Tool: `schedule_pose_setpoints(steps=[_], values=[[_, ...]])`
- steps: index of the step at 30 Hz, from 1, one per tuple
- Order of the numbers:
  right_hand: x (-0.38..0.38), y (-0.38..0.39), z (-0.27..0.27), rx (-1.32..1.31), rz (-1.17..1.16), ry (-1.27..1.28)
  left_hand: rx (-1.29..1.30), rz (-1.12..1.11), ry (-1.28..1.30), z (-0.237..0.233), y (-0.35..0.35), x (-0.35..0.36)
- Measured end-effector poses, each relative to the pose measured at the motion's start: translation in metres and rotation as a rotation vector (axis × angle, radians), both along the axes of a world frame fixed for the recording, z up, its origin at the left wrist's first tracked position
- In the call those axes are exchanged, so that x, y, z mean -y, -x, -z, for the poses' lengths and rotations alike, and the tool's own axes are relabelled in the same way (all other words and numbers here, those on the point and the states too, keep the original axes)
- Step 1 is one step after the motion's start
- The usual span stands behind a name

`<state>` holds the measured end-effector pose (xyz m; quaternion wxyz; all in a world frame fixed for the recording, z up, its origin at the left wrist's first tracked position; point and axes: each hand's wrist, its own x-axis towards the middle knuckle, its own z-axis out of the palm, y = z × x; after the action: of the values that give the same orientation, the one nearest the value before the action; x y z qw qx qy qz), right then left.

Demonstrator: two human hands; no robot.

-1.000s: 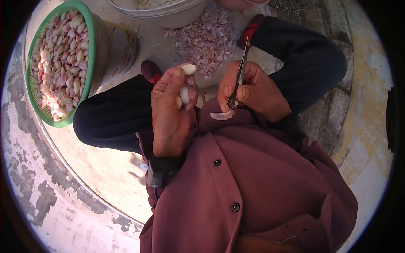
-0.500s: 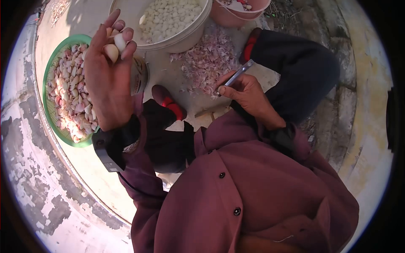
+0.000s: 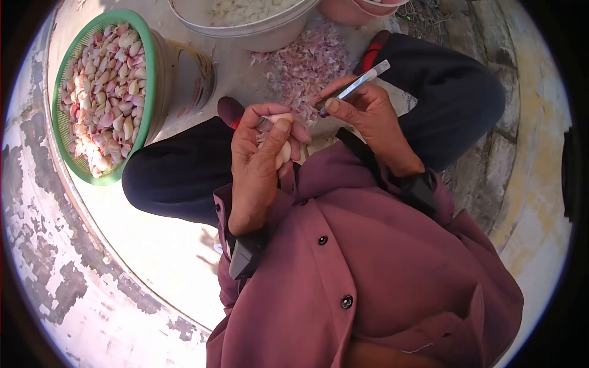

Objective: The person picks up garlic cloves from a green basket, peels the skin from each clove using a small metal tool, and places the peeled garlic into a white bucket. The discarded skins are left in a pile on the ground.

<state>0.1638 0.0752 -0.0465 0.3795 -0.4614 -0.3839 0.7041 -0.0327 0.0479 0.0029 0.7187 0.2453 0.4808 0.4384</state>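
Note:
My left hand is curled in front of my body around several garlic cloves, with its thumb and fingertips on one of them. To its right, my right hand grips a small knife between thumb and fingers, its shiny blade slanting up and to the right. The two hands are apart. Papery pink garlic skins lie in a heap on the ground just beyond the hands. At the left, a green-rimmed basket is full of unpeeled cloves.
A large pale basin with peeled white cloves stands at the top, beside a pink bucket. A printed tub is right of the basket. My bent legs flank the hands; stone blocks line the right side.
My left hand has come down and right from above the basket to near my right hand, its fingers now curled over the cloves. My right hand has shifted slightly right with the knife.

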Motion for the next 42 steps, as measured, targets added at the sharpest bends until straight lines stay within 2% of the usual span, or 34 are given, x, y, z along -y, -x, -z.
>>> schedule_pose_setpoints(steps=[1,3,7,9,13,15,20,25,27,31,35,37,42], values=[[0.0,0.005,-0.008,-0.075,0.0,-0.048,0.003,-0.005,0.0,0.0,-0.002,0.003],[0.0,0.014,-0.019,-0.143,-0.002,-0.098,-0.201,-0.043,-0.083,0.0,-0.006,0.007],[0.0,0.022,-0.032,-0.126,0.007,-0.213,-0.115,-0.07,-0.044,-0.01,-0.008,0.008],[-0.001,0.024,-0.033,-0.103,0.01,-0.261,0.158,-0.073,0.006,-0.01,0.0,0.007],[0.001,0.025,-0.033,-0.158,0.029,-0.359,0.21,-0.137,0.056,-0.014,-0.004,0.005],[0.004,0.026,-0.034,-0.184,0.027,-0.357,0.476,-0.144,0.125,-0.01,0.001,0.004],[0.009,0.03,-0.037,-0.264,0.018,-0.357,0.496,-0.192,0.156,-0.01,-0.007,0.008],[0.007,0.027,-0.045,-0.212,-0.021,-0.404,0.504,-0.139,0.098,-0.007,-0.007,0.009],[0.007,0.025,-0.047,-0.206,-0.027,-0.402,0.424,-0.195,0.086,-0.011,-0.01,0.01],[0.004,0.022,-0.047,-0.033,-0.033,-0.614,0.474,-0.253,0.141,-0.012,-0.018,0.01],[0.002,0.021,-0.043,0.12,0.02,-0.84,0.43,-0.181,0.102,-0.01,-0.018,0.01],[0.004,0.023,-0.042,0.076,0.043,-0.8,0.432,-0.151,0.096,-0.011,-0.018,0.011],[0.006,0.022,-0.043,0.042,0.072,-0.738,0.403,-0.237,0.147,-0.014,-0.023,0.01]])
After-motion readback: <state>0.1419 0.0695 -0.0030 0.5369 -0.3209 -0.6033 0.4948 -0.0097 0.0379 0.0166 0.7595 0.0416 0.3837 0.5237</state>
